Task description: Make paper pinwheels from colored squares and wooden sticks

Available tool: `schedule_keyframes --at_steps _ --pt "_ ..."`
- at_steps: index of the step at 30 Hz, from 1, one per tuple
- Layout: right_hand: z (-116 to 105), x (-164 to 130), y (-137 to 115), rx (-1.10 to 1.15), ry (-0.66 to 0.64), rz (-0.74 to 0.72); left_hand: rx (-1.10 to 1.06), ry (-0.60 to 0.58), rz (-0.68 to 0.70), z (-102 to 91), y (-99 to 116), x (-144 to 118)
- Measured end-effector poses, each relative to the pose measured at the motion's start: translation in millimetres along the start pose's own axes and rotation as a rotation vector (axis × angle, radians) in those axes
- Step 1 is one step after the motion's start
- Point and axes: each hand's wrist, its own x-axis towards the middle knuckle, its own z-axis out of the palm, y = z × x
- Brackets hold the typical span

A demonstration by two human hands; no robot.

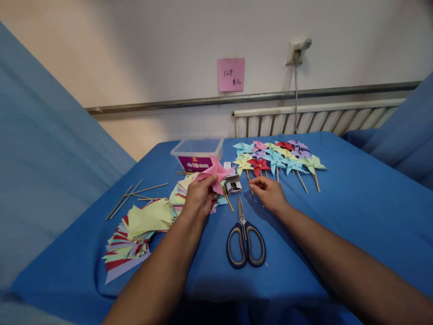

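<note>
My left hand (199, 196) holds a folded pink paper pinwheel (216, 171) above a heap of cut coloured paper squares (184, 192). My right hand (270, 192) rests on the blue cloth with its fingertips pinched together beside a small open box of pins (233, 184); whether it holds a pin I cannot tell. A thin wooden stick (249, 180) lies just by its fingers. Grey-handled scissors (245, 237) lie shut between my forearms.
Several finished pinwheels on sticks (280, 158) lie at the back right. A clear plastic tub with a purple label (198, 153) stands behind the paper. Loose sticks (135, 192) and another paper stack (135, 234) lie at the left. A radiator (318, 119) runs along the wall.
</note>
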Motion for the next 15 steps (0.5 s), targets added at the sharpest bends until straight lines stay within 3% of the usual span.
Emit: schedule_keyframes --at_steps 6,10,12,15 --pt "20 3 -16 -0.478 -0.142 -0.236 -0.035 -0.012 -0.001 1.3 -5 -2" --pt "33 23 -29 -0.683 -0.275 -0.218 -0.016 -0.017 -0.015 -0.2 -8 -1" --pt "37 35 -31 -0.699 -0.381 -0.2 -0.013 -0.027 -0.016 -1.3 -11 -1" --pt "42 51 -31 -0.671 -0.423 -0.188 -0.026 -0.035 -0.03 -1.8 -12 -1"
